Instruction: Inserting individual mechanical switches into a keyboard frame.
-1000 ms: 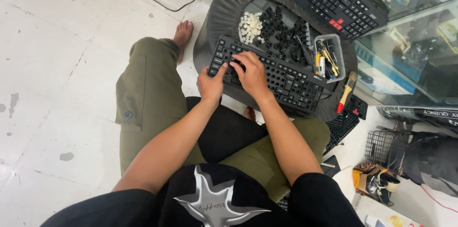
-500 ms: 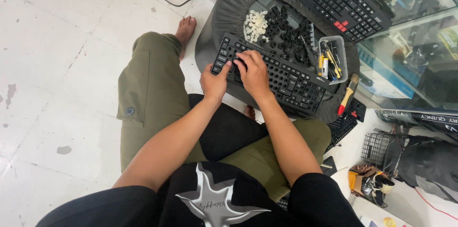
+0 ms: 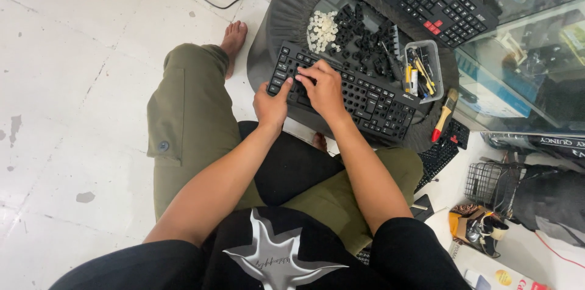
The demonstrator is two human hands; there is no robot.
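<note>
Both arms are bare and reach forward from black short sleeves. The left arm stretches out long and nearly straight. The left hand (image 3: 271, 106) lies palm down with the thumb sticking up toward the other hand. The right arm bends a bit at the elbow and comes in from the right side. The right hand (image 3: 323, 87) is palm down too, fingers curled and pressing down. The two hands sit just beside each other, almost touching.
</note>
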